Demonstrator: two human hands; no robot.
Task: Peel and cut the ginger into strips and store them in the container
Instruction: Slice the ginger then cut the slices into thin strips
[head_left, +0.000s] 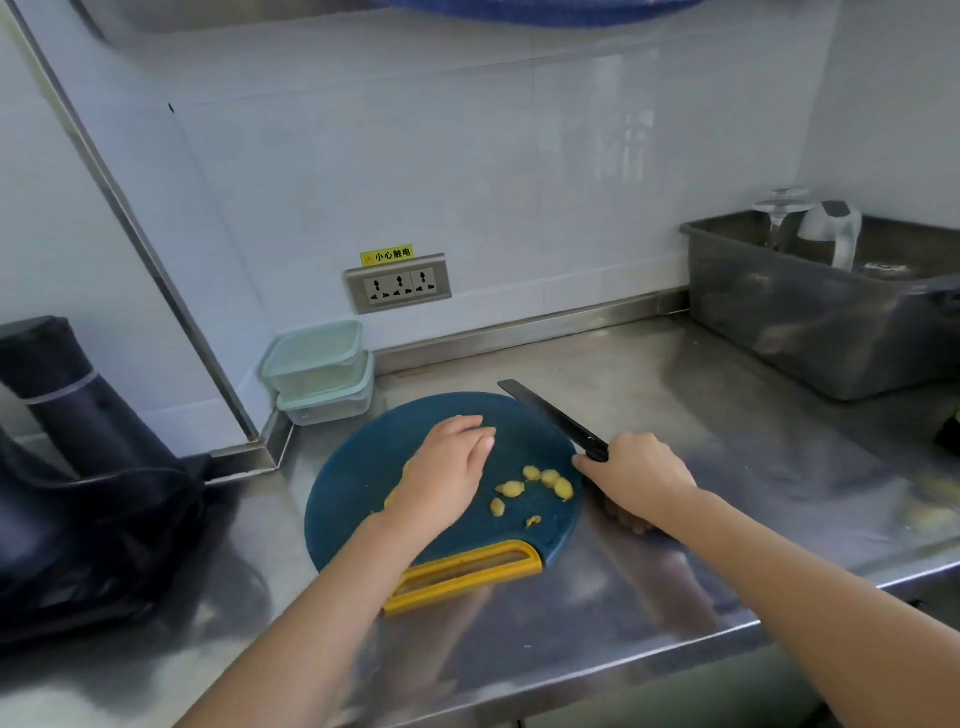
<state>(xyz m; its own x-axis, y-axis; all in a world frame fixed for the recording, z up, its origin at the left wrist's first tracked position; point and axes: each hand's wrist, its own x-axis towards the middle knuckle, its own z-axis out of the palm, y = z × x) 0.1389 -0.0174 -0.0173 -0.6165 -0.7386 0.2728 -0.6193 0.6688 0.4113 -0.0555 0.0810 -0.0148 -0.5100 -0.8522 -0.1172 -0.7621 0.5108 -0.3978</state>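
Note:
A round blue cutting board (363, 467) with a yellow handle lies on the steel counter. Several yellow peeled ginger slices (540, 486) are scattered on its right half. More ginger peeks out from under my left hand (449, 475), which lies palm down over the board's middle with fingers nearly straight. My right hand (631, 480) grips the handle of a black knife (545, 410). The blade points up and left, over the board's right edge. Two stacked lidded plastic containers (322, 371) stand in the corner behind the board.
A grey plastic bin (810, 322) with a glass and a jug stands at the back right. A dark bottle (57, 384) and a black bag (104, 540) sit at the left. A wall socket (399, 283) is above the containers. The counter's front edge runs bottom right.

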